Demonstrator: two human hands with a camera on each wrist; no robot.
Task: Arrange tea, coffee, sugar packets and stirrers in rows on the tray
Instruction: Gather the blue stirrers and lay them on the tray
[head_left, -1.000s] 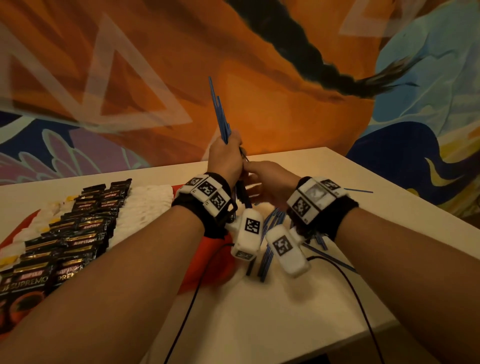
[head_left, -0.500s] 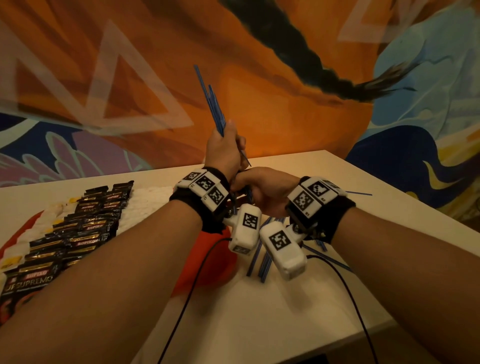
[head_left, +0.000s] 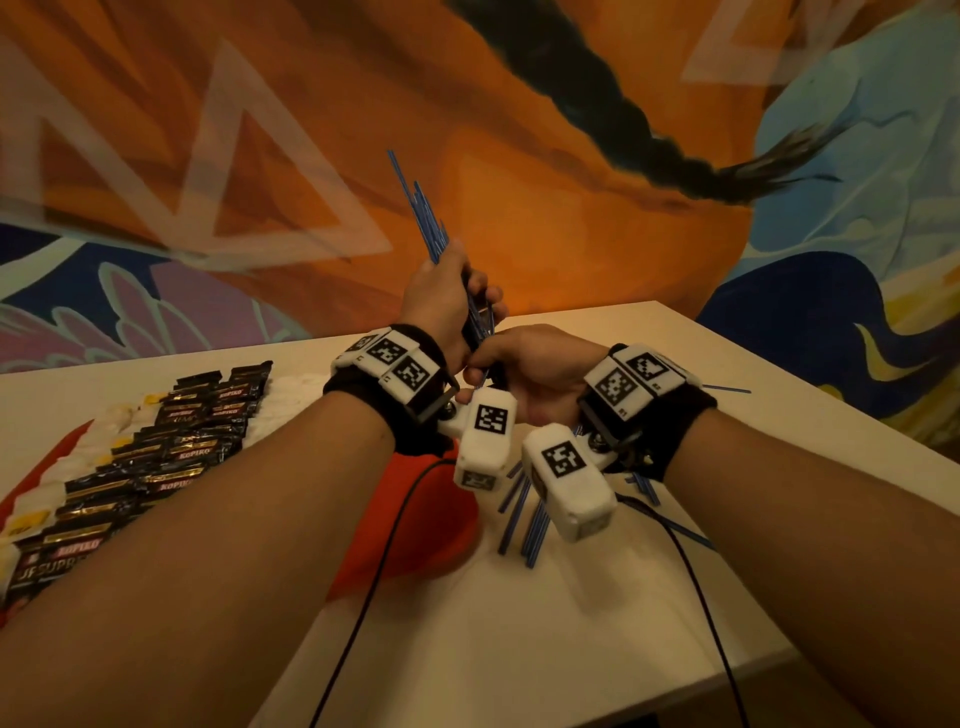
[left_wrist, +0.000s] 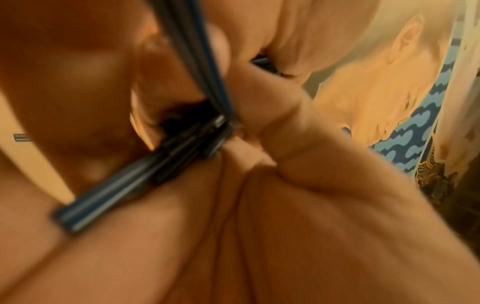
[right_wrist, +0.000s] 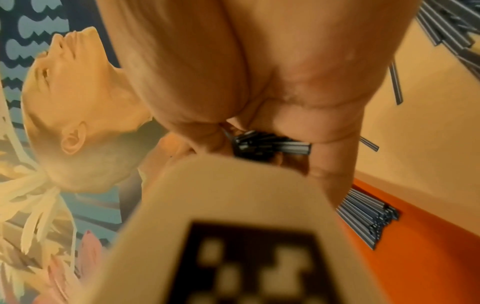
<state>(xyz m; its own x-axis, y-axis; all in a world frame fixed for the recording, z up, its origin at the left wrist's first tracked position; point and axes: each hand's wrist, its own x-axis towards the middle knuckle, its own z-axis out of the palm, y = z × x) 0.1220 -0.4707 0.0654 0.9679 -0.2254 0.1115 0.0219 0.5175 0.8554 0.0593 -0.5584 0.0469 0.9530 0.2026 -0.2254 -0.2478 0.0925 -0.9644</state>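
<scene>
gripping blue stirrers (head_left: 422, 218), both hands' fingers (head_left: 485, 296) over cream table (head_left: 519, 623) by painted mural wall (head_left: 571, 182)

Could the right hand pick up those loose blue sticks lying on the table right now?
Probably not yet. The right hand is curled at the lower ends of the bundle of sticks that the left hand holds upright. The loose sticks lie just beneath its wrist, unblocked, so freeing its grip should suffice.
</scene>
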